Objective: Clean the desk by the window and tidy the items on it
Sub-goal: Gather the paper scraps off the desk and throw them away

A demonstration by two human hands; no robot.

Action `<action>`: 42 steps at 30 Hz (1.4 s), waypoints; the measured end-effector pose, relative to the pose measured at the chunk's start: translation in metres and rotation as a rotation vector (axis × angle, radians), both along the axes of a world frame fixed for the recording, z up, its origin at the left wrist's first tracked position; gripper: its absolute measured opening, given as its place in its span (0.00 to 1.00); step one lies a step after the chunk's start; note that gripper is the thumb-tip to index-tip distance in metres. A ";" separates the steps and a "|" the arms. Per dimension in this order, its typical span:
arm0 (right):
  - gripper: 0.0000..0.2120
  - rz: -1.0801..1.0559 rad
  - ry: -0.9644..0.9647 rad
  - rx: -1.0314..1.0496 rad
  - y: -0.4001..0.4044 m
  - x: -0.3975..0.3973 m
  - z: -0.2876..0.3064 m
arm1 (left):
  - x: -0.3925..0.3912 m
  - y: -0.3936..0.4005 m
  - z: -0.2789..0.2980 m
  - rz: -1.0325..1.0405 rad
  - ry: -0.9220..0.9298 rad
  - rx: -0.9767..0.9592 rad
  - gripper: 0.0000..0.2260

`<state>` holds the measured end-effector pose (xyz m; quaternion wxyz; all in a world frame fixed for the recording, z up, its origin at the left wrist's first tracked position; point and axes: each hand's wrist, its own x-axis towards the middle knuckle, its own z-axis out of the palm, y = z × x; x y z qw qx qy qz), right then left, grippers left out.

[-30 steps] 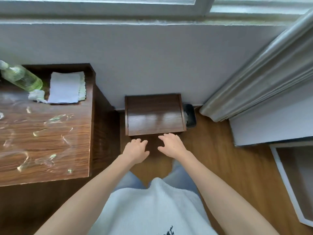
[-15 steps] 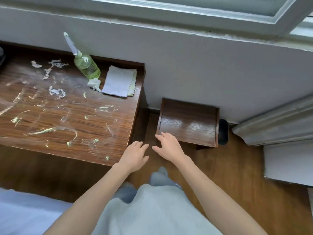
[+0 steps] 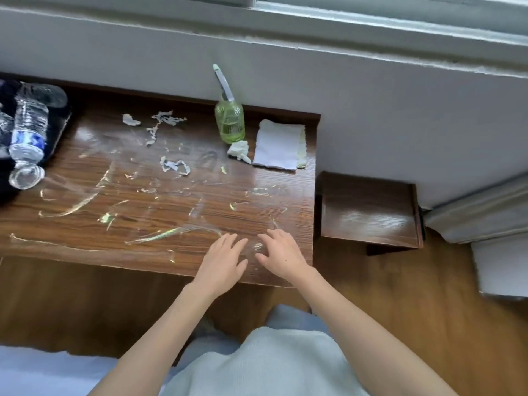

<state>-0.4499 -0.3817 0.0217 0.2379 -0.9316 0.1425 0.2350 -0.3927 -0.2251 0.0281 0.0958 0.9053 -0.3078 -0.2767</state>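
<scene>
Now both hands hover, fingers spread and holding nothing, over the desk (image 3: pixel 85 178) near its front right corner: left hand (image 3: pixel 221 260), right hand (image 3: pixel 281 254). Upright at the back edge, the spray bottle (image 3: pixel 230 121) points its nozzle at the wall; the folded cloth (image 3: pixel 278 144) lies beside it in the back right corner.

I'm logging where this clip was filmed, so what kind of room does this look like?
Probably a bedroom or a hotel-style room: a wooden desk stands against the wall under a window sill, with a low wooden stool beside it on a wood floor, and a curtain hangs at the right.
</scene>
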 end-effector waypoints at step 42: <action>0.30 -0.796 -0.094 -0.252 0.028 0.297 -0.047 | 0.335 0.022 -0.053 -0.181 -0.049 0.054 0.20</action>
